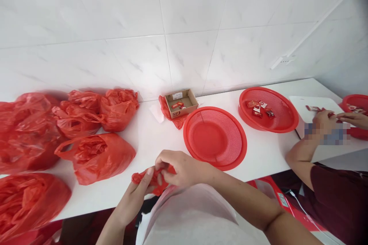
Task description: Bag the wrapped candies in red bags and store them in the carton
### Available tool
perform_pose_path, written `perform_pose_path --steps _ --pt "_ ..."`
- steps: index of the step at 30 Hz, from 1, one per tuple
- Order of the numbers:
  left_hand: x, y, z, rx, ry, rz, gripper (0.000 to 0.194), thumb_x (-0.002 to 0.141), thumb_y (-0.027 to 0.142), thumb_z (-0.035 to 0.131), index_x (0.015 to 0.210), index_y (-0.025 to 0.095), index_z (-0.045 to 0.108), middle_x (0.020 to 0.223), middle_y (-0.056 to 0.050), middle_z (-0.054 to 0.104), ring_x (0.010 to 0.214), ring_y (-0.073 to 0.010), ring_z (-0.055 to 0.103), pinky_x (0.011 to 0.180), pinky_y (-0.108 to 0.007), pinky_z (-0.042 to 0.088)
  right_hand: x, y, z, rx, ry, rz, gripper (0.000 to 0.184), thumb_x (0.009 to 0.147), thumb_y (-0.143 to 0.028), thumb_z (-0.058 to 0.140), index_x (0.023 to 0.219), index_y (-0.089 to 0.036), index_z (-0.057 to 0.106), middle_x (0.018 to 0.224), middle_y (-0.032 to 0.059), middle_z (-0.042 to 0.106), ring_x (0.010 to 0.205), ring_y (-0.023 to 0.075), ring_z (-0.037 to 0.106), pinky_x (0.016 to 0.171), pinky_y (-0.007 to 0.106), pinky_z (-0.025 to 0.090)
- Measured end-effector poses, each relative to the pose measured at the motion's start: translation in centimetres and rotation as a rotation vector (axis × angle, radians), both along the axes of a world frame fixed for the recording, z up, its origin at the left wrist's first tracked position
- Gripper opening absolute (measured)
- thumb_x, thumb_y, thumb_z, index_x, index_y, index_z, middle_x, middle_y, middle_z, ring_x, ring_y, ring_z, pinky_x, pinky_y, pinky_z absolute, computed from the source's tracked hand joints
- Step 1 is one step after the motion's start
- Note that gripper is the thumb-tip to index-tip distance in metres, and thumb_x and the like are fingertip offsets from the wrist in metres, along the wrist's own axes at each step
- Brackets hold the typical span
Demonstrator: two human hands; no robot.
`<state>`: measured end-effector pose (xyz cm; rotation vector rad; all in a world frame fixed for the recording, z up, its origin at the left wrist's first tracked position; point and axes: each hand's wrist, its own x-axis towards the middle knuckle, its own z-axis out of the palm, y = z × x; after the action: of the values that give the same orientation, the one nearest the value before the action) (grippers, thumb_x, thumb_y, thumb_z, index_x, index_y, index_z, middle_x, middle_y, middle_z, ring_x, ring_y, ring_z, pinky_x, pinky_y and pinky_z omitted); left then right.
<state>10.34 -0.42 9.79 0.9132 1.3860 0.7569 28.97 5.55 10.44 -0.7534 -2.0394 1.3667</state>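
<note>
Red plastic bag (160,189) in left hand (140,189), right hand (181,168), grip pinching, seemingly unfinished; carrier bags (119,157) nearby look filled.

With left hand (136,193) and right hand (179,166) as the dial's centre, plastic (139,177) between them, the worktop (149,138) runs from 8 to 3 o'clock, the wall (186,61) behind. Near the wall, past 12, a box (179,113) holding packets (178,105) sits on a bag (164,108). First basket (208,138): 2 o'clock. Second basket (244,118), packets inside: 2 o'clock, farther. Between 2 and 3: a board (300,111), a co-worker's hands (324,120) above it, then third basket (345,102). More bags (115,157) span 8 to 11, the hindmost by the wall
</note>
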Motion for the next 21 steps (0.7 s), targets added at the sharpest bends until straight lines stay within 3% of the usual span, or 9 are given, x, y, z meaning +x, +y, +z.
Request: perform_pose_path --steps 2,4,7,10,12,14,16,18,21 --pt "-0.4 0.4 0.0 0.049 0.022 0.009 0.045 0.084 0.062 0.053 0.073 0.020 0.064 0.056 0.002 0.048 0.055 -0.0144 0.044 0.059 -0.027 0.043 0.5 -0.5 0.6 -0.047 0.010 -0.013 0.018 0.081 -0.008 0.052 0.093 -0.022 0.053 0.090 -0.0022 0.060 0.078 0.0091 0.056 0.071 0.020 0.046" --pt "-1.1 0.7 0.0 0.094 0.032 -0.006 0.043 0.085 0.060 0.053 0.081 0.020 0.070 0.062 -0.001 0.056 0.061 -0.0170 0.050 0.062 -0.029 0.045 0.9 -0.9 1.6 -0.076 0.048 0.011 0.020 0.079 -0.008 0.054 0.092 -0.022 0.053 0.090 -0.0023 0.060 0.080 0.0095 0.057 0.073 0.020 0.047" --pt "-1.9 0.9 0.0 0.095 0.085 -0.142 0.035 0.082 0.052 0.062 0.090 0.021 0.076 0.080 -0.008 0.069 0.075 -0.0229 0.061 0.072 -0.033 0.049 1.2 -0.5 2.6 -0.072 0.101 0.021 0.016 0.082 -0.013 0.059 0.094 -0.022 0.057 0.100 0.0002 0.063 0.090 0.0116 0.060 0.084 0.024 0.047" --pt "-1.7 0.7 0.2 0.129 0.205 -0.324 0.020 0.080 0.038 0.066 0.087 0.024 0.079 0.090 -0.009 0.073 0.079 -0.0240 0.065 0.074 -0.033 0.050 0.5 0.5 1.6 -0.063 0.046 -0.022 0.020 0.092 -0.021 0.052 0.111 -0.023 0.060 0.115 0.0042 0.064 0.104 0.0143 0.059 0.094 0.029 0.045" --pt "-1.3 0.5 0.2 0.209 0.311 -0.360 0.016 0.080 0.028 0.062 0.074 0.024 0.077 0.082 -0.006 0.073 0.073 -0.0212 0.065 0.068 -0.029 0.049 -0.3 0.8 0.2 -0.071 -0.043 0.028 0.029 0.097 -0.022 0.044 0.122 -0.023 0.057 0.110 0.0042 0.067 0.104 0.0147 0.060 0.093 0.029 0.044" --pt "-1.0 0.3 -0.2 0.321 0.453 -0.305 0.016 0.077 0.020 0.059 0.065 0.022 0.069 0.070 -0.002 0.068 0.063 -0.0173 0.061 0.060 -0.026 0.046 -1.2 0.8 -1.3 -0.106 -0.120 0.067 0.034 0.099 -0.022 0.039 0.127 -0.025 0.056 0.097 0.0018 0.069 0.094 0.0141 0.063 0.088 0.029 0.046" --pt "-0.8 0.2 -0.8 0.450 0.587 -0.177 0.013 0.076 0.018 0.055 0.067 0.023 0.063 0.068 0.000 0.067 0.060 -0.0156 0.060 0.056 -0.024 0.044 -1.7 0.4 -2.4 -0.176 -0.136 0.054 0.036 0.100 -0.023 0.036 0.130 -0.028 0.055 0.086 -0.0009 0.068 0.081 0.0127 0.064 0.082 0.027 0.047" --pt "-0.6 0.0 -1.3 0.589 0.659 -0.053 0.011 0.078 0.019 0.054 0.077 0.023 0.064 0.081 -0.002 0.069 0.071 -0.0173 0.064 0.062 -0.025 0.048 -1.8 0.0 -3.0 -0.259 -0.076 0.041 0.034 0.100 -0.026 0.039 0.130 -0.029 0.055 0.080 -0.0023 0.066 0.075 0.0120 0.062 0.078 0.026 0.047" --pt "-0.2 -0.2 -1.7 0.705 0.726 0.079 0.017 0.081 0.023 0.056 0.093 0.024 0.068 0.102 -0.006 0.069 0.081 -0.0192 0.066 0.068 -0.027 0.051 -1.5 0.0 -3.3 -0.424 0.049 0.143 0.028 0.099 -0.033 0.045 0.120 -0.022 0.059 0.072 -0.0022 0.063 0.072 0.0121 0.062 0.073 0.024 0.047"
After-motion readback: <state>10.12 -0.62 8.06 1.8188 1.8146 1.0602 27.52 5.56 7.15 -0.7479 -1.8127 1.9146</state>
